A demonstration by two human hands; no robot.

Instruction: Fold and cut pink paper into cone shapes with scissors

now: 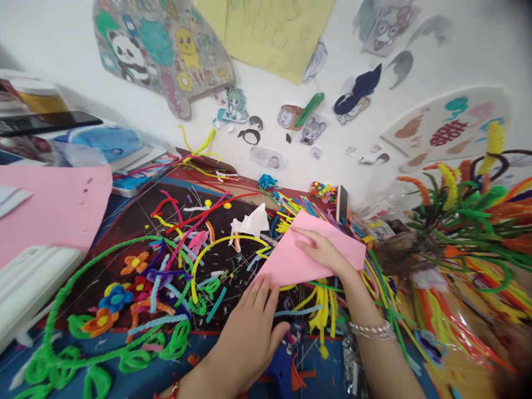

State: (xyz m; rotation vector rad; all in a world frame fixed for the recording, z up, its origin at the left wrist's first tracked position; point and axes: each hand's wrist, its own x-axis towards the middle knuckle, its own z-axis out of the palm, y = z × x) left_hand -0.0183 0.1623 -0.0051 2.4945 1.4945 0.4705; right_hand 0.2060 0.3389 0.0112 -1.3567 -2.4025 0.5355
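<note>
A piece of pink paper with straight edges lies over pipe cleaners near the middle of the table. My left hand rests flat at its lower left corner, fingers stretched out and fingertips on the paper. On the paper's upper part lies my right hand, its fingers extended over the surface and a beaded bracelet on the wrist. Just beyond the paper's left edge is a crumpled white tissue. Below the paper hang yellow pipe cleaners, and a blue tool sits beside my left thumb.
Pipe-cleaner flowers and a green pipe-cleaner loop spread over the dark mat at left. A white box and a larger pink sheet are at far left. A bundle of colourful pipe cleaners stands at right, before the wall.
</note>
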